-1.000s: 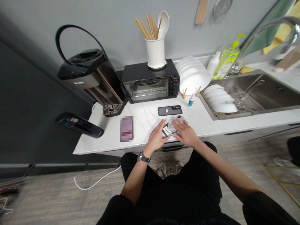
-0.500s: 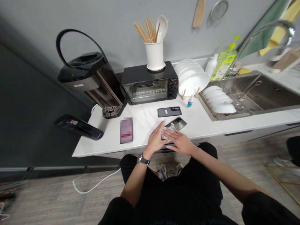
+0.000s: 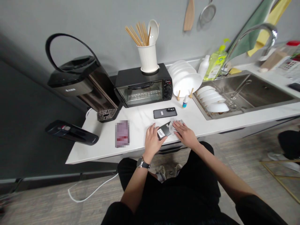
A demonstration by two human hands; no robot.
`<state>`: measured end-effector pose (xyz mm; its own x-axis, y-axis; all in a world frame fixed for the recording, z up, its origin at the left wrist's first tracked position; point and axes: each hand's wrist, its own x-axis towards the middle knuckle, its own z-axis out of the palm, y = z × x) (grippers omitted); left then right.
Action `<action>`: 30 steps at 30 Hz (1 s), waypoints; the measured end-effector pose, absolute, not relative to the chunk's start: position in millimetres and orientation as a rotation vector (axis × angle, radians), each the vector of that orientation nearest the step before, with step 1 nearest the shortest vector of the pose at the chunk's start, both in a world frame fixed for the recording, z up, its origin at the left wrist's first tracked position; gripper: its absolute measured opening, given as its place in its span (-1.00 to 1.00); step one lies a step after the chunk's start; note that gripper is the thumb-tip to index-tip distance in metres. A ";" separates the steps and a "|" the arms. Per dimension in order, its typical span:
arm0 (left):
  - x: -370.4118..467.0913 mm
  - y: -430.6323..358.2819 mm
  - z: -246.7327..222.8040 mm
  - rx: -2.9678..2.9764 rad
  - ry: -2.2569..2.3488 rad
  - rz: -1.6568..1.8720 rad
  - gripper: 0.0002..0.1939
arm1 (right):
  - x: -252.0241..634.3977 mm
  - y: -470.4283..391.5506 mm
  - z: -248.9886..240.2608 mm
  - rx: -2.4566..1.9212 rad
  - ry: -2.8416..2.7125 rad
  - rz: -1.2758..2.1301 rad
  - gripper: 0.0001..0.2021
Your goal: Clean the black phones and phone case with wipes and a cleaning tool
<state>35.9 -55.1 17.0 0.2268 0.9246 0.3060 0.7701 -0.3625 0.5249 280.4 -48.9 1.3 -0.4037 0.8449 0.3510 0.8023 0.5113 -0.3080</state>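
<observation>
A dark, shiny phone (image 3: 164, 131) lies slantwise on the white counter near its front edge, a white label at its lower left end. My left hand (image 3: 152, 140) grips that end, thumb on the near edge and fingers at the far side. Under the flattened fingers of my right hand (image 3: 187, 134) is a thin whitish cloth (image 3: 172, 126), pressed over the phone's camera end, which it hides. Just behind lies what looks like a dark phone case (image 3: 165, 112) with camera openings and a small label. Beyond it stands a small white bottle with a blue label (image 3: 185, 102).
A pixelated purple object (image 3: 122, 133) lies to the left, with a black flask-like object (image 3: 72, 132) beyond. A water dispenser (image 3: 86, 84), toaster oven (image 3: 144, 90) and plate rack (image 3: 187, 84) line the back. The sink (image 3: 257, 90) holds bowls at right.
My right hand and the cloth have slid right along the phone, now covering its camera end. My left hand has shifted to the labelled end, which is now uncovered. The view has moved slightly.
</observation>
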 end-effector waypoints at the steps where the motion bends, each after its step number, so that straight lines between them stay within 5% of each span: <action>1: 36.3 -54.0 16.6 2.239 1.582 0.856 -0.39 | 279.0 -52.0 0.9 -1.343 -2.288 0.131 -0.51; 8: 36.5 -41.1 14.5 2.213 1.550 0.872 -0.42 | 270.6 -70.1 -2.8 -1.041 -2.456 0.226 -0.44; 21: 34.0 -59.7 15.0 1.937 1.533 0.769 -0.34 | 269.9 -43.7 23.1 -1.243 -2.063 0.069 -0.43; 30: 32.3 -53.2 -3.1 2.046 1.561 0.743 -0.61 | 200.7 -74.4 27.6 -0.926 -2.347 0.086 -0.41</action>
<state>32.3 -53.2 -3.1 0.2107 0.9673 0.1411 0.7193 -0.2512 0.6477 200.7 -74.4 27.6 -0.5713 0.6388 0.5152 0.5995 0.7536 -0.2695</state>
